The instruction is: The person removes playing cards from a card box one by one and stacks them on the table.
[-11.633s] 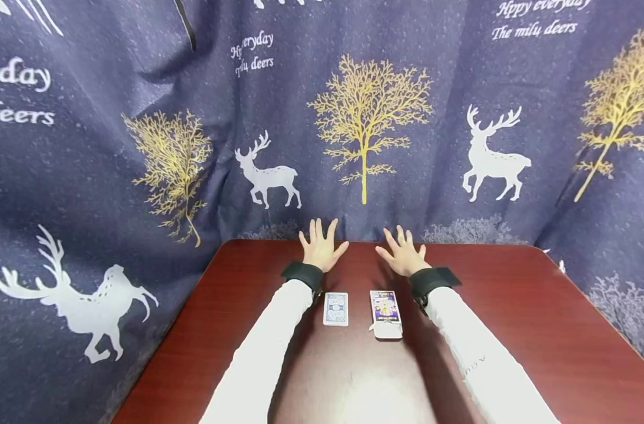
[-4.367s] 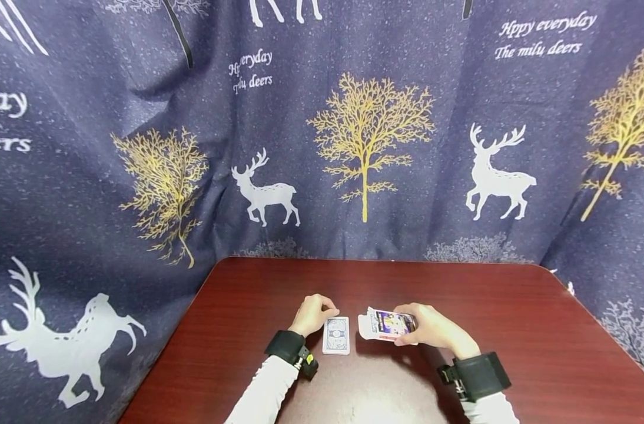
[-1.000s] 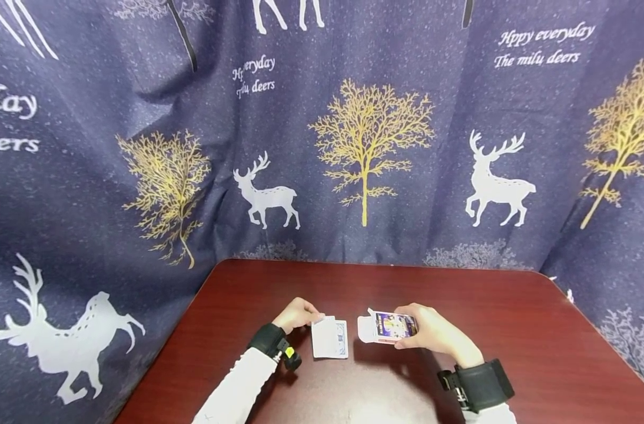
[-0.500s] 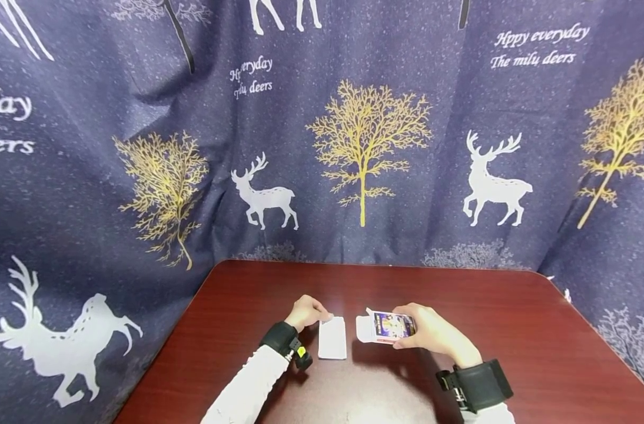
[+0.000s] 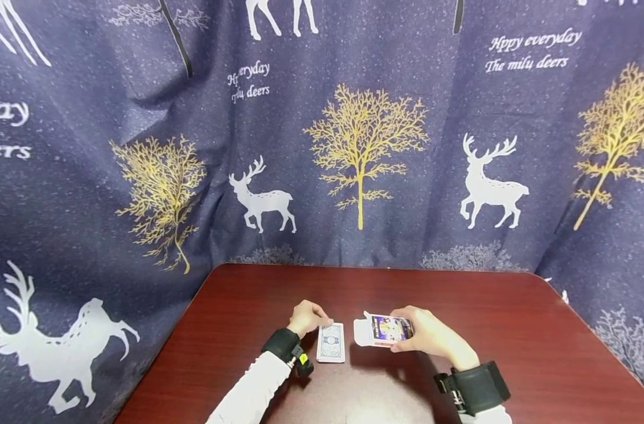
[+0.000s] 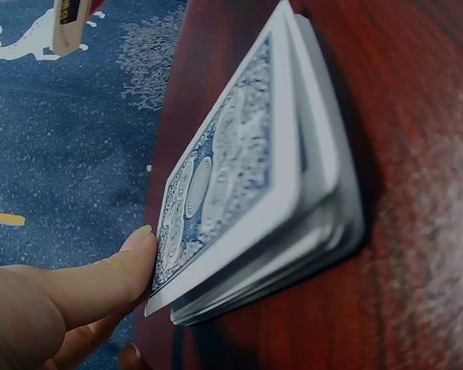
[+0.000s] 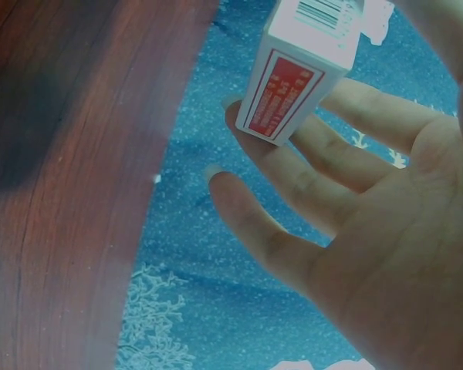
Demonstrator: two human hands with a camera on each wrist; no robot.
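Head view: I see my left hand (image 5: pixel 307 318) pinching the card deck's (image 5: pixel 331 343) far edge on the table (image 5: pixel 513 330), while my right hand (image 5: pixel 425 337) grasps the open card box (image 5: pixel 381 330).

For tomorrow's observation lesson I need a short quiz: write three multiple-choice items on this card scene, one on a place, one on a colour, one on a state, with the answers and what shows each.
1. Where does the deck of cards lie?
A. on the red-brown table, left of the card box
B. inside the card box
C. on the curtain

2. What colour is the pattern on the top card's back?
A. green
B. blue
C. black

3. How is the card box held?
A. lying untouched on the table
B. gripped in the right hand, flap open
C. pinched by the left hand

Answers: 1 A, the head view shows the deck on the table beside the left hand. 2 B, the left wrist view shows a blue print with a white border. 3 B, the right hand's fingers curl round the box and its white flap sticks out.
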